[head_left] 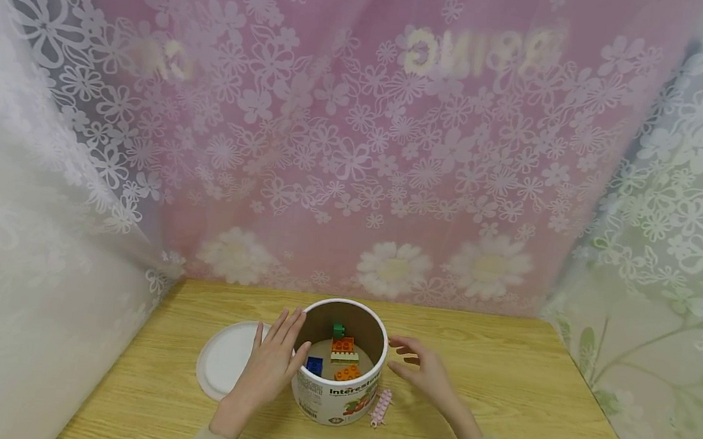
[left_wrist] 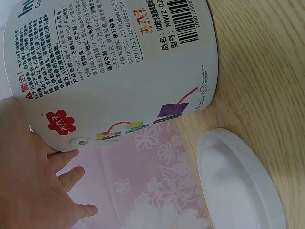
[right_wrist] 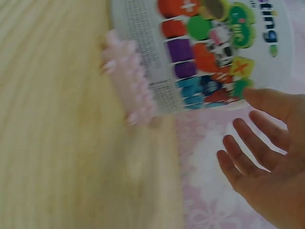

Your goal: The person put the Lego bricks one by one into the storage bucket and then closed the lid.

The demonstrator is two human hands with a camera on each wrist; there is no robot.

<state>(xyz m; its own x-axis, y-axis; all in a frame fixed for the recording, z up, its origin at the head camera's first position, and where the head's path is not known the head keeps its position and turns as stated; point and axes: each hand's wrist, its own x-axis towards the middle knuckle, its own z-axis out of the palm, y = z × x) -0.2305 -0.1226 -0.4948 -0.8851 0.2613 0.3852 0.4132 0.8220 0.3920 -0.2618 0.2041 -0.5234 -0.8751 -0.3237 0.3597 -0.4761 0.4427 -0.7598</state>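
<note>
A white round bucket (head_left: 334, 417) with a printed label stands upright and uncovered on the table. Inside lie a green block (head_left: 338, 330), a red-orange block (head_left: 343, 345), a cream block (head_left: 344, 358), an orange block (head_left: 347, 373) and a blue block (head_left: 314, 365). My left hand (head_left: 270, 362) rests on the bucket's left rim, fingers extended; in the left wrist view its fingers spread beside the wall. On the other side, my right hand (head_left: 422, 372) is held with loosely bent fingers, fingertips close by the rim. It holds nothing.
A white lid (head_left: 223, 358) lies on the wooden table (head_left: 484, 426) left of the bucket, partly behind my left hand. At the bucket's right foot is a pink knobbly toy piece (head_left: 381, 408). Floral curtains (head_left: 358, 143) enclose the back and both sides.
</note>
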